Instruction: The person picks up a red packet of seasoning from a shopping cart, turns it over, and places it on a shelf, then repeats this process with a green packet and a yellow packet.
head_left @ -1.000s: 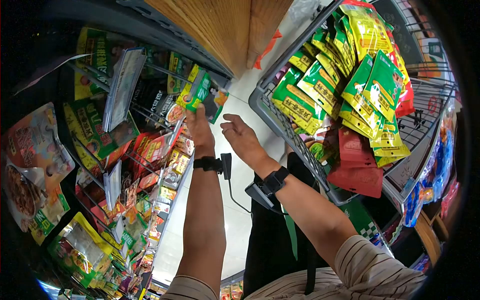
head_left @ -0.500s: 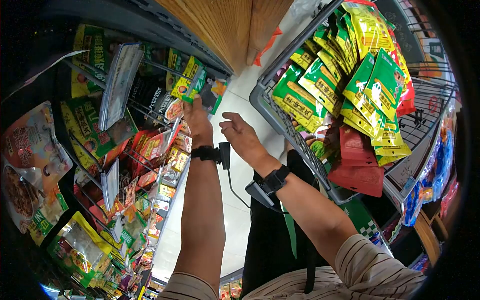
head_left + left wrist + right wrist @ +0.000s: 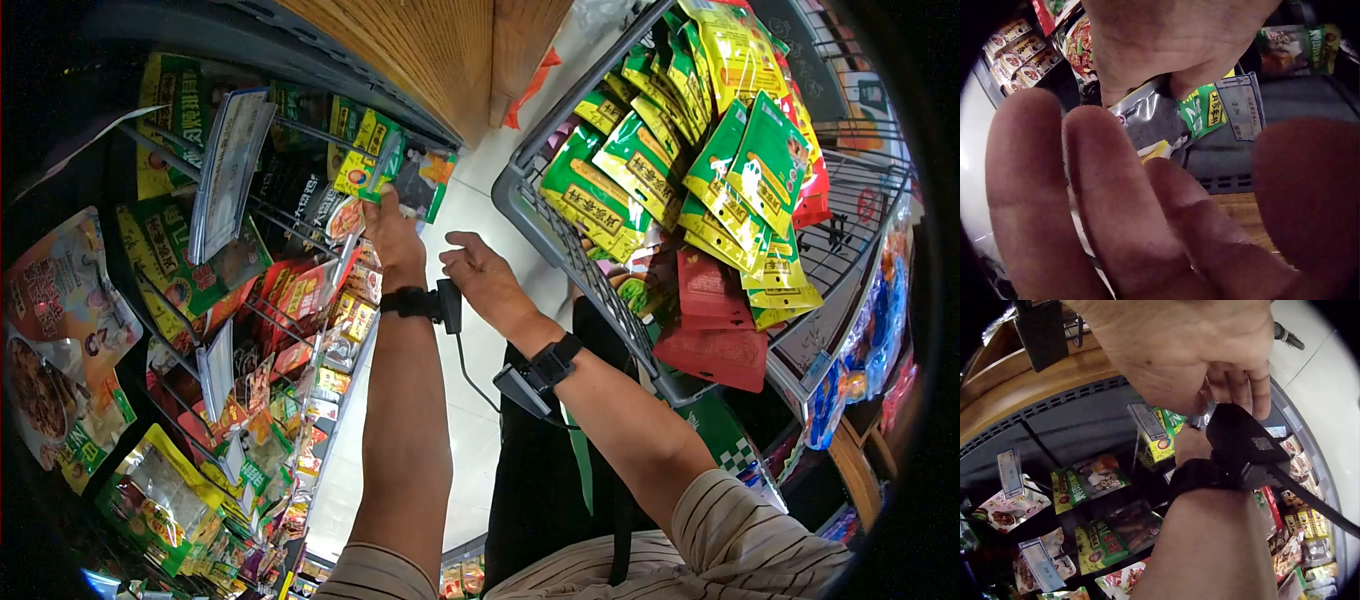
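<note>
My left hand (image 3: 396,240) reaches to the shelf rack and grips the lower edge of a green and yellow spice packet (image 3: 362,168). In the left wrist view the same packet (image 3: 1200,119) shows a clear window, and a price tag (image 3: 1239,106) overlaps its end. Beside the left wrist, my right hand (image 3: 487,280) hangs in the air with loosely bent fingers and holds nothing. Its fingers (image 3: 1110,181) fill the front of the left wrist view. From the right wrist, my right hand (image 3: 1191,350) appears above the strapped left wrist.
Hooks with packets (image 3: 185,250) and price tags (image 3: 232,175) line the rack at left. At right stands a grey shopping basket (image 3: 520,190) heaped with green, yellow and red packets (image 3: 735,190). A wooden panel (image 3: 420,50) rises ahead, with pale floor (image 3: 475,195) between.
My left hand has moved slightly up and left with the packet, deeper toward the rack, and a clear tag now overlaps it. My right hand has barely moved.
</note>
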Action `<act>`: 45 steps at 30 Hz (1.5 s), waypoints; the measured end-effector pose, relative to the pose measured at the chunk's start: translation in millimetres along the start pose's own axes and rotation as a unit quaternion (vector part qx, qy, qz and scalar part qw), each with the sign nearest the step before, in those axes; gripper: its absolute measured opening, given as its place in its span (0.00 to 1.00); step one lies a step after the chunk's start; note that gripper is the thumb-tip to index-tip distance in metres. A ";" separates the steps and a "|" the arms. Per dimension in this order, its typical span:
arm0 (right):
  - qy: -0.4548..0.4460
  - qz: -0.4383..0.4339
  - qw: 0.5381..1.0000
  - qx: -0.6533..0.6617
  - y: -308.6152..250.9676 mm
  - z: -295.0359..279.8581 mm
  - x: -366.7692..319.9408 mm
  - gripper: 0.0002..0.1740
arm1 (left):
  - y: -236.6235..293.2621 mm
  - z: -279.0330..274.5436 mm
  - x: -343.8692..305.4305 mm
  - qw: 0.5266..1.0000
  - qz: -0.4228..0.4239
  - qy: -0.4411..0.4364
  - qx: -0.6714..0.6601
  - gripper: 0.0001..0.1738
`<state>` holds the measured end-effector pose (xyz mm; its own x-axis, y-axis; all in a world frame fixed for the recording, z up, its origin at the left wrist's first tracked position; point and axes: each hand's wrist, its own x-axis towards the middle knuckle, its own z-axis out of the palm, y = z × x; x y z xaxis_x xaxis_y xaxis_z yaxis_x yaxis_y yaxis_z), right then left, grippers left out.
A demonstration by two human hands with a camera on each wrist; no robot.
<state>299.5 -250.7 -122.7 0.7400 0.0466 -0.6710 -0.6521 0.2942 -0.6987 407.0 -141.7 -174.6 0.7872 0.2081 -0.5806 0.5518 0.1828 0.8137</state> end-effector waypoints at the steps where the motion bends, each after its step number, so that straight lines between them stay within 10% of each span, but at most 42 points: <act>1: 0.000 -0.003 1.000 -0.004 0.3 -0.3 -0.6 0.23 | 0.1 0.4 2.8 1.000 -0.007 0.012 0.011 0.26; 5: 0.007 -0.015 1.000 -0.024 2.0 -1.6 0.2 0.23 | -36.2 -28.2 50.8 0.932 0.174 -0.045 0.314 0.25; 7: 0.013 -0.025 0.999 -0.029 8.3 -2.1 3.5 0.23 | -47.3 -42.9 77.5 0.730 0.331 -0.022 0.598 0.22; 9: 0.019 -0.039 0.999 -0.029 17.8 -3.8 6.5 0.23 | -46.4 -42.0 81.3 0.519 0.329 -0.023 0.789 0.20; 11: 0.022 -0.044 0.998 -0.033 8.9 -7.0 -1.8 0.24 | 0.3 -10.7 49.4 0.423 0.189 -0.063 0.884 0.17; 17: 0.078 -0.087 0.993 -0.024 25.4 -7.4 -25.1 0.20 | -13.3 -33.1 41.2 0.667 0.303 -0.046 0.679 0.17; 19: 0.056 -0.006 0.998 0.015 21.6 -10.6 -39.2 0.20 | -1.3 -35.7 13.3 0.772 0.175 -0.153 0.592 0.20; 21: 0.043 0.052 0.995 0.078 -13.5 -14.4 -72.1 0.18 | -20.5 -34.4 -4.1 0.986 -0.110 -0.102 0.069 0.21; 22: 0.034 0.047 0.996 0.070 -14.2 -19.1 -77.5 0.17 | -10.2 -41.2 -23.2 0.956 -0.081 -0.259 0.114 0.17; 23: 0.023 0.045 0.997 0.064 -14.6 -22.6 -85.4 0.17 | -9.7 -36.2 -46.3 0.974 -0.163 -0.154 0.036 0.23; 31: -0.061 0.015 0.998 0.004 -83.4 -39.7 -177.8 0.17 | 42.9 -80.8 -143.2 0.937 -0.166 -0.283 0.119 0.28; 45: -0.001 0.006 0.999 -0.050 -171.0 -120.2 -259.4 0.16 | 120.9 -110.1 -217.5 0.949 -0.087 -0.250 0.171 0.28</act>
<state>199.2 -427.9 141.1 0.7320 0.0506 -0.6795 -0.6742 0.1977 -0.7116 272.2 -59.1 46.9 0.6613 -0.2944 -0.6899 0.6746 -0.1687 0.7186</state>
